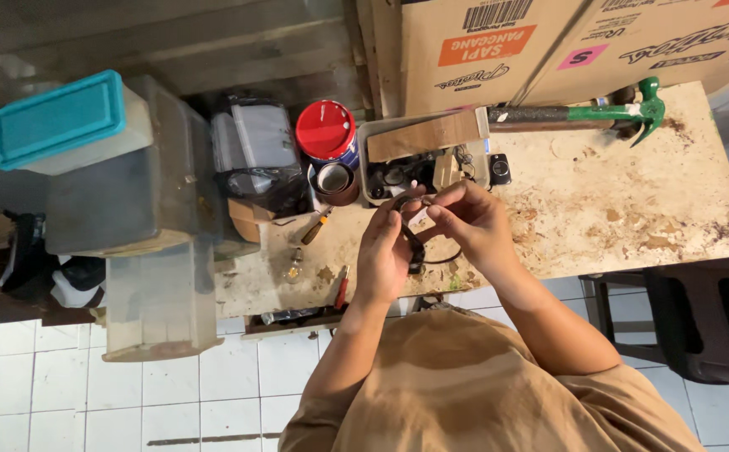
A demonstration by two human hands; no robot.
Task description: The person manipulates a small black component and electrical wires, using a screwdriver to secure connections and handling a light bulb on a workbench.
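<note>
Both hands met above the worktop [632, 192]: left hand [384, 251] gripped the black cable [415, 248] running downward, while right hand [469, 219] pinched its upper end.

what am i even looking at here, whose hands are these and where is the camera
There is no machine here, just a person working with two bare hands. The one picture comes from a camera worn on that person's head, looking straight down, so you see their brown shirt at the bottom and their arms reaching away from you.

The left hand and right hand meet over a worn, stained workbench. Together they hold a thin black cable, looped between the fingers; what it belongs to is too small to tell.

On the bench lie a green-headed hammer, a can with a red lid, a small tray of odd parts and a red-handled screwdriver. To the left sit plastic boxes, one with a teal lid. Cardboard boxes stand behind.
</note>
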